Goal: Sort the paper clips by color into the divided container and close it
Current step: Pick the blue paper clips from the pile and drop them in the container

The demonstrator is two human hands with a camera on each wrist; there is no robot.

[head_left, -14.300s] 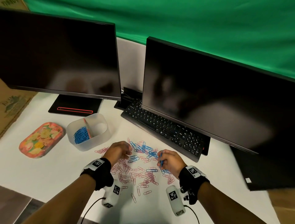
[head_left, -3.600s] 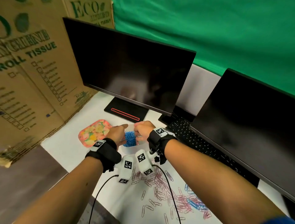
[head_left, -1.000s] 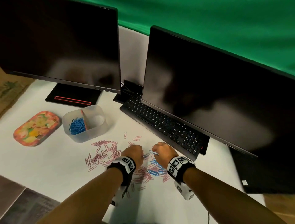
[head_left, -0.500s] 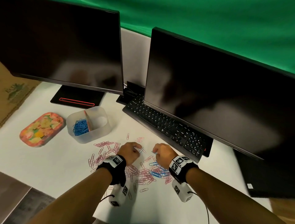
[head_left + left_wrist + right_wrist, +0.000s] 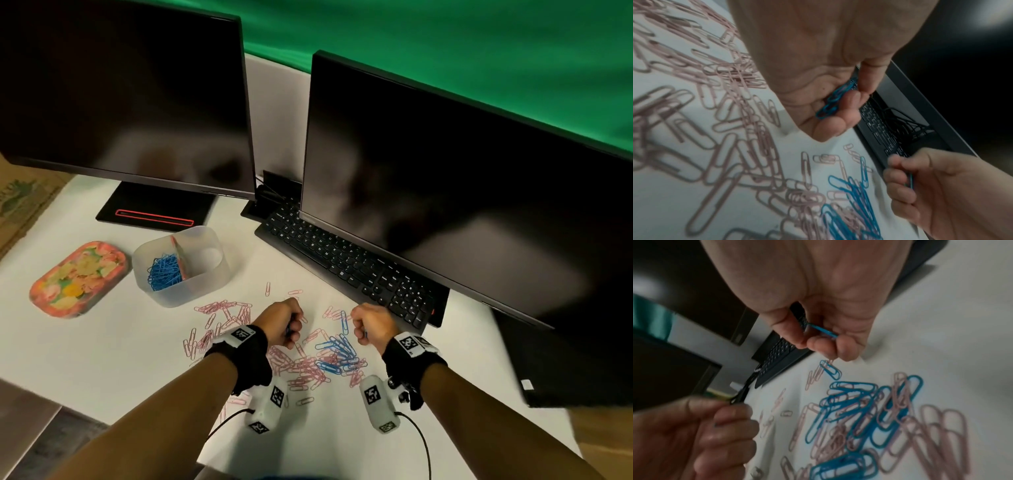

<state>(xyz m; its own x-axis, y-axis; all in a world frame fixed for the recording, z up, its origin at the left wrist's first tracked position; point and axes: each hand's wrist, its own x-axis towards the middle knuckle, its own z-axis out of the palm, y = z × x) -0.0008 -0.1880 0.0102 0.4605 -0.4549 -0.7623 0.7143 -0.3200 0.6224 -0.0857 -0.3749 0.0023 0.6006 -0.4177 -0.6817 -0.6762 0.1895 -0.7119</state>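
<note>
While the divided container (image 5: 185, 267) sits well off to the left on the counter (image 5: 102, 349), light and rigid, best steadied by its wall. Nearer, loose blue clips (image 5: 337, 349) tangled among pink clips (image 5: 226, 315): thin, springy, slippery, best pinched edge-on. Left hand (image 5: 281, 325) curled round a blue bundle (image 5: 835, 99); right hand (image 5: 371, 327) pinching one blue clip (image 5: 821, 331).

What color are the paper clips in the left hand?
Blue. The left hand holds a small bunch of blue paper clips, clearest in the left wrist view.
</note>
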